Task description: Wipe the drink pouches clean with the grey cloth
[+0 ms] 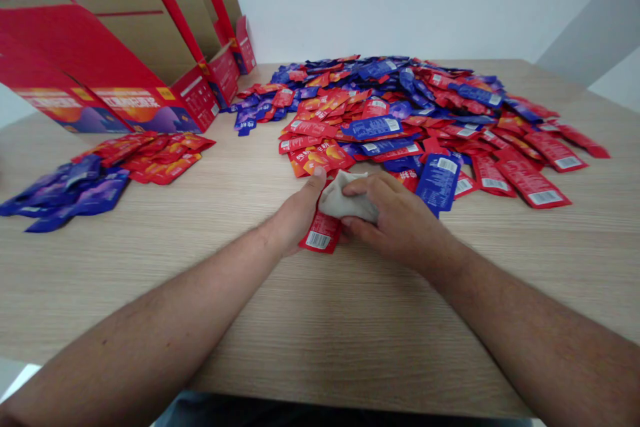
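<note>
My left hand (301,215) is closed round the left side of a red sachet (323,230), with the thumb on top. The sachet's barcode end faces me. My right hand (395,217) grips a folded grey-white cloth (345,197), which lies against the upper part of that sachet and hides it. Just beyond my hands spreads a big heap of red and blue sachets (375,127). One blue sachet (439,181), barcode up, lies right beside my right hand.
Open red cardboard boxes (150,97) stand in a row at the back left. In front of them lie a group of red-orange sachets (165,159) and a group of blue sachets (75,190). The wooden table (280,333) runs back to a pale wall.
</note>
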A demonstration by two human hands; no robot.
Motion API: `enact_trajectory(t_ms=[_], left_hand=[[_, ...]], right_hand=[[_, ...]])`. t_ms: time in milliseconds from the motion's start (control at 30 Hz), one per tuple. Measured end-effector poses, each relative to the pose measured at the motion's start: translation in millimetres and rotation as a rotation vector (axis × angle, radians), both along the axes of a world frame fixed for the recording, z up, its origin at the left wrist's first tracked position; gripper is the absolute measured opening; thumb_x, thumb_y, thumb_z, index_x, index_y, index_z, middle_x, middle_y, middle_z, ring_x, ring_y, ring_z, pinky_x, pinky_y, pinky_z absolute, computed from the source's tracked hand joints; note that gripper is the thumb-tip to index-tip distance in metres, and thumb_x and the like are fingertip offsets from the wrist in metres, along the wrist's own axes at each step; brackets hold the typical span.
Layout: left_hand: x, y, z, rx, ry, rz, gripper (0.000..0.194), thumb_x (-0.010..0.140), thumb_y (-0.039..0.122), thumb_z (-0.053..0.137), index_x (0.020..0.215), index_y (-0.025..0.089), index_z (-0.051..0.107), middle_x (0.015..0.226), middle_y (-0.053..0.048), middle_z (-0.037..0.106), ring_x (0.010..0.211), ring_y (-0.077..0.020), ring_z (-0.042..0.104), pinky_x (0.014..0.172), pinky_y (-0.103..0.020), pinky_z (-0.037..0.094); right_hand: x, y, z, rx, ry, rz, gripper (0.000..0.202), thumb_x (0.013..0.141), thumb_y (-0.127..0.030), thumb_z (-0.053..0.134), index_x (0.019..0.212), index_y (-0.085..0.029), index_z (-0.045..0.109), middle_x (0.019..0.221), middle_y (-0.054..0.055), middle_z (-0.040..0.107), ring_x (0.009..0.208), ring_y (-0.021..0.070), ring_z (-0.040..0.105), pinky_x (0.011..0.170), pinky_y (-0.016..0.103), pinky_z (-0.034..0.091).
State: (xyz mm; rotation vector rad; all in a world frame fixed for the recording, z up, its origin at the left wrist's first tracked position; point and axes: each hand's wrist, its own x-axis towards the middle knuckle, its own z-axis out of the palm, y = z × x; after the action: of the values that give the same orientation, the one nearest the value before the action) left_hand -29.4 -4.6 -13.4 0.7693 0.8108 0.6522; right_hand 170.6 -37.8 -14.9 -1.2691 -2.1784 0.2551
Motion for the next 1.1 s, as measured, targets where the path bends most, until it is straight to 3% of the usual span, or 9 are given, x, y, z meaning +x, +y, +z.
enact_trajectory(t_ms=[100,267,433,600,800,967,1100], left_hand=[[-0.8,0.0,-0.9,-0.022,0.030,-0.033,0.080,0.105,0.077,0.030,0.111,0.010,0.074,0.086,-0.016,0.077,0.064,-0.0234,0.075,0.060,-0.035,0.063],[-0.2,-0.2,-2.2,0.028,-0.021,-0.008,0.074,0.106,0.074,0.035,0.118,0.013,0.074,0.082,-0.013,0.077,0.062,-0.0224,0.073,0.059,-0.034,0.062],[-0.6,1.1,-1.0,-0.023,0.085,-0.036,0.080,0.107,0.075,0.026,0.106,0.011,0.074,0.083,-0.016,0.077,0.063,-0.0227,0.074,0.060,-0.035,0.063],[1.5,-1.0,-0.8,0.031,-0.024,0.021,0.074,0.108,0.072,0.033,0.116,0.011,0.075,0.088,-0.015,0.079,0.069,-0.0230,0.076,0.063,-0.032,0.061],[-4.8,1.5,-4.0,-0.005,0.032,-0.049,0.081,0.103,0.080,0.033,0.110,0.010,0.074,0.081,-0.016,0.076,0.065,-0.0236,0.075,0.062,-0.035,0.064],[-4.8,1.4,-4.3,0.008,0.025,-0.030,0.075,0.105,0.076,0.034,0.117,0.014,0.074,0.083,-0.014,0.077,0.064,-0.0232,0.075,0.061,-0.036,0.065],[-2.5,1.4,-0.7,-0.006,0.064,-0.039,0.078,0.108,0.072,0.024,0.109,0.012,0.074,0.085,-0.015,0.076,0.063,-0.0220,0.075,0.058,-0.033,0.064]], right_hand=[[1.0,1.5,-0.8,0.058,0.046,-0.109,0.039,0.090,-0.028,0.074,0.127,-0.022,0.065,0.126,0.014,0.073,0.119,0.0354,0.068,0.098,0.050,0.057],[0.3,0.3,-1.0,-0.015,-0.002,0.030,0.036,0.093,-0.031,0.071,0.128,-0.026,0.064,0.129,0.013,0.071,0.118,0.0347,0.069,0.094,0.049,0.057],[1.9,2.9,-1.3,0.050,0.044,-0.099,0.040,0.090,-0.027,0.074,0.128,-0.022,0.064,0.127,0.014,0.073,0.120,0.0354,0.068,0.100,0.051,0.056],[-3.3,-3.4,-1.2,-0.013,0.010,0.051,0.036,0.093,-0.031,0.073,0.128,-0.025,0.066,0.125,0.012,0.072,0.112,0.0322,0.070,0.092,0.047,0.058],[4.8,7.0,-7.7,0.055,0.070,-0.074,0.039,0.090,-0.028,0.074,0.128,-0.025,0.063,0.127,0.013,0.072,0.121,0.0351,0.067,0.101,0.052,0.055],[4.8,3.2,-5.7,-0.031,0.019,0.046,0.038,0.092,-0.032,0.073,0.129,-0.028,0.065,0.127,0.011,0.071,0.112,0.0321,0.070,0.091,0.048,0.057],[8.7,9.1,-6.8,0.027,0.072,-0.034,0.039,0.090,-0.029,0.074,0.128,-0.024,0.064,0.125,0.012,0.073,0.118,0.0334,0.068,0.096,0.048,0.056]])
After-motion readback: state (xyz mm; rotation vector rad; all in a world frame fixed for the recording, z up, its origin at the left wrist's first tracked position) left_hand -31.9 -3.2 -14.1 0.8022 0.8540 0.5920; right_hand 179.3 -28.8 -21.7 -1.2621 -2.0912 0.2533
